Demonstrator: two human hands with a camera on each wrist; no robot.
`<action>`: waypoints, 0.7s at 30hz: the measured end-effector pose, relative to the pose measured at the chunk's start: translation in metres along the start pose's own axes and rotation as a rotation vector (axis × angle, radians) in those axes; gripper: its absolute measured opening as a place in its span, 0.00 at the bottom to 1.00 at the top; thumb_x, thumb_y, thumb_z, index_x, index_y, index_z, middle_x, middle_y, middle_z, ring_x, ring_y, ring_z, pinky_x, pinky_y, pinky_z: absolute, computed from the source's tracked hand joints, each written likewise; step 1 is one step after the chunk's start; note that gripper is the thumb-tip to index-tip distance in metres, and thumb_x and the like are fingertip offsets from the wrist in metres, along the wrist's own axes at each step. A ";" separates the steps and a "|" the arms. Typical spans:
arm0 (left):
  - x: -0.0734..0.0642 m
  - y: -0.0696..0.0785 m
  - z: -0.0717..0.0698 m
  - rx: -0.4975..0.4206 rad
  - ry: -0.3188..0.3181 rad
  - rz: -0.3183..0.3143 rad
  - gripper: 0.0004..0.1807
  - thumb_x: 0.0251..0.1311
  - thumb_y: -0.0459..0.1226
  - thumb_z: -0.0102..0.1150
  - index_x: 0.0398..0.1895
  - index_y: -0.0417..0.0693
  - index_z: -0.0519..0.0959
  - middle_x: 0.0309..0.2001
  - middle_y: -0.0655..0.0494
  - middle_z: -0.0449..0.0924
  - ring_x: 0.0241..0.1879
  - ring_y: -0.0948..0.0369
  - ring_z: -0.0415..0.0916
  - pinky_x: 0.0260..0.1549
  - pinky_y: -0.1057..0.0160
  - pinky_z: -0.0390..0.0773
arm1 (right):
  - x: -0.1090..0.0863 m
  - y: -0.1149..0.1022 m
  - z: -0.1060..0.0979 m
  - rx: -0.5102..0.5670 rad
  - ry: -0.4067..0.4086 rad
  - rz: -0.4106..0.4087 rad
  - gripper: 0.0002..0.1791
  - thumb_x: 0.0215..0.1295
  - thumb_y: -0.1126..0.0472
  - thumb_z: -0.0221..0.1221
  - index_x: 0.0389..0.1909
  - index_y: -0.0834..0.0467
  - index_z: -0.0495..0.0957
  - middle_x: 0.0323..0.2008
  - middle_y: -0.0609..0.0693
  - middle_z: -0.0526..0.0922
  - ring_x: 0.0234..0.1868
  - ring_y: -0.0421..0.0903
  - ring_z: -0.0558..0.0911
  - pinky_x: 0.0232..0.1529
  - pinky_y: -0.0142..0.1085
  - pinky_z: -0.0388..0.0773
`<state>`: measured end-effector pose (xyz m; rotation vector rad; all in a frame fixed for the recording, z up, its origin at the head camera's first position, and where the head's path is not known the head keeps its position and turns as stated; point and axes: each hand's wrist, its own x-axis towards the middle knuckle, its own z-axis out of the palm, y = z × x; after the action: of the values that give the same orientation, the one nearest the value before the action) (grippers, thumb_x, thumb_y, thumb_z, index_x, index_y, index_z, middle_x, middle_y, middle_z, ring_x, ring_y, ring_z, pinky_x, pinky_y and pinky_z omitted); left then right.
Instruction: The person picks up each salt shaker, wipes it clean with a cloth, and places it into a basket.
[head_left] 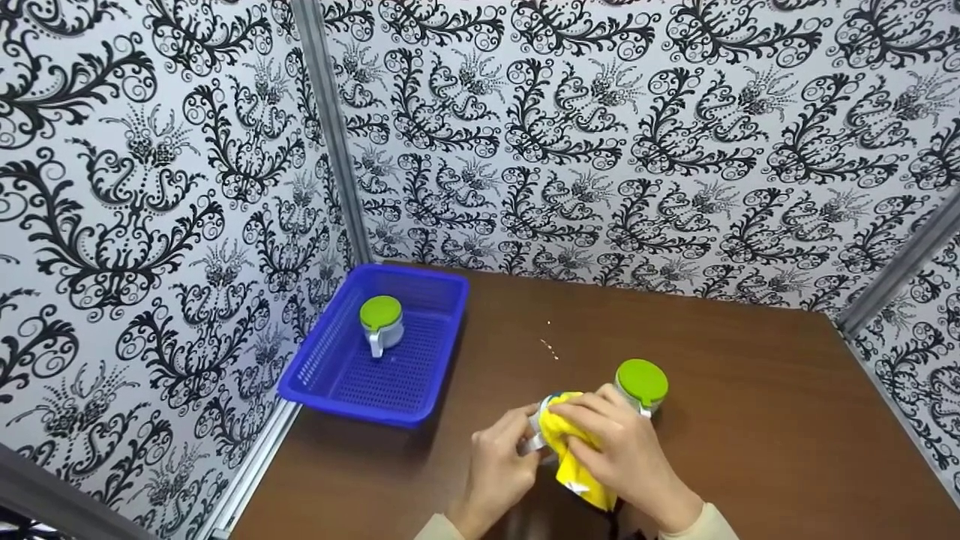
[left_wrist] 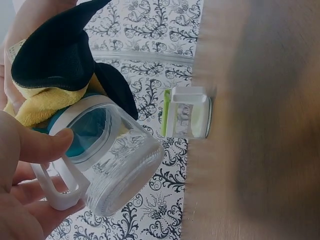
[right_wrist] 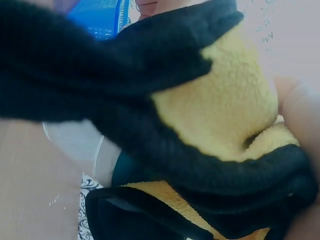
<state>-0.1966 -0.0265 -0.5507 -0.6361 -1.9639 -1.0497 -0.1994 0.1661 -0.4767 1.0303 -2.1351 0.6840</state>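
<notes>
My left hand [head_left: 496, 459] grips the white handle of a clear jar [left_wrist: 132, 167], its thumb along the handle's top. The jar is tilted, and teal shows at its collared end. A yellow cloth with black edging [head_left: 566, 439] covers that end. My right hand [head_left: 621, 441] holds the bunched cloth against the jar, fingers bent over it. In the right wrist view the cloth [right_wrist: 227, 95] hides most of the jar. Just beyond my right hand stands a second jar with a green lid [head_left: 642, 381]; its white handle shows in the left wrist view.
At the left of the brown table [head_left: 765, 405] sits a blue perforated basket [head_left: 349, 412]. Inside it stands another green-lidded jar [head_left: 381, 313] with a white handle. Small pale marks [head_left: 550, 347] dot the tabletop. Patterned panels [head_left: 570, 135] rise behind and at the sides.
</notes>
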 end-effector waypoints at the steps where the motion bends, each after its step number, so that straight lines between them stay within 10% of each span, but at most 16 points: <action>1: 0.000 0.000 0.000 0.001 -0.002 0.000 0.21 0.29 0.22 0.71 0.23 0.50 0.71 0.45 0.57 0.86 0.32 0.68 0.81 0.25 0.74 0.78 | 0.000 0.001 0.000 0.002 0.002 0.001 0.26 0.45 0.68 0.71 0.49 0.47 0.87 0.46 0.36 0.84 0.39 0.38 0.71 0.37 0.26 0.70; 21: 0.000 0.002 -0.002 -0.034 -0.008 -0.027 0.22 0.32 0.24 0.76 0.23 0.49 0.72 0.47 0.55 0.86 0.40 0.65 0.84 0.30 0.69 0.82 | -0.013 0.037 0.002 -0.152 -0.045 0.072 0.20 0.51 0.63 0.73 0.47 0.47 0.87 0.43 0.36 0.84 0.38 0.41 0.73 0.25 0.33 0.78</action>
<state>-0.1944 -0.0270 -0.5497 -0.6346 -1.9706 -1.1007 -0.2237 0.1915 -0.4939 0.8988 -2.2350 0.5269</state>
